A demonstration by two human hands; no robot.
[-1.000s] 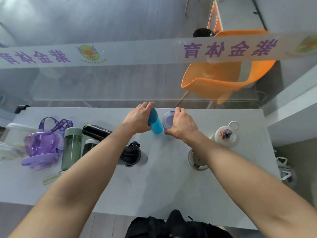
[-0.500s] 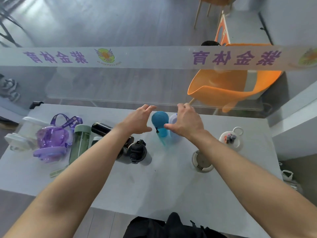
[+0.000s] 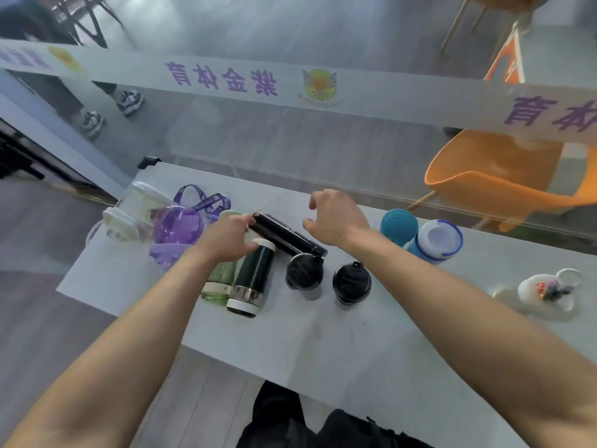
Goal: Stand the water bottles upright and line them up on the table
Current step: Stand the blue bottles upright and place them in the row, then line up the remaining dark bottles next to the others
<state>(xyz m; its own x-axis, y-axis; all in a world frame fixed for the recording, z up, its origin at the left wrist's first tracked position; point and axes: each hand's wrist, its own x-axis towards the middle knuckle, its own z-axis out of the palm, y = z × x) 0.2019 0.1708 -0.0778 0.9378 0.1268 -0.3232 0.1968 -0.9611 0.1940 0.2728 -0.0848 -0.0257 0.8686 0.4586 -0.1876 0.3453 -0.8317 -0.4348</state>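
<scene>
On the white table (image 3: pixel 323 344) a teal bottle (image 3: pixel 398 226) and a blue-rimmed clear bottle (image 3: pixel 434 241) stand upright at the back right. Two black-lidded bottles (image 3: pixel 304 273) (image 3: pixel 351 283) stand in the middle. A long black bottle (image 3: pixel 286 235) lies on its side, with a dark bottle with white ends (image 3: pixel 252 276) and a green bottle (image 3: pixel 220 279) lying beside it. My left hand (image 3: pixel 226 238) hovers over those lying bottles, fingertips at the long black bottle's end. My right hand (image 3: pixel 334 218) is open just above that bottle, holding nothing.
A purple bottle with a strap (image 3: pixel 179 225) and a clear white-lidded container (image 3: pixel 129 212) lie at the table's left end. A white round bottle with a ring handle (image 3: pixel 546 291) sits at the right. Beyond a glass wall stands an orange chair (image 3: pixel 504 176). A black bag (image 3: pixel 323 425) is below.
Both hands have let go of the teal and blue-rimmed bottles, which now stand upright, and moved left over the lying black bottle. The camera view has swung left.
</scene>
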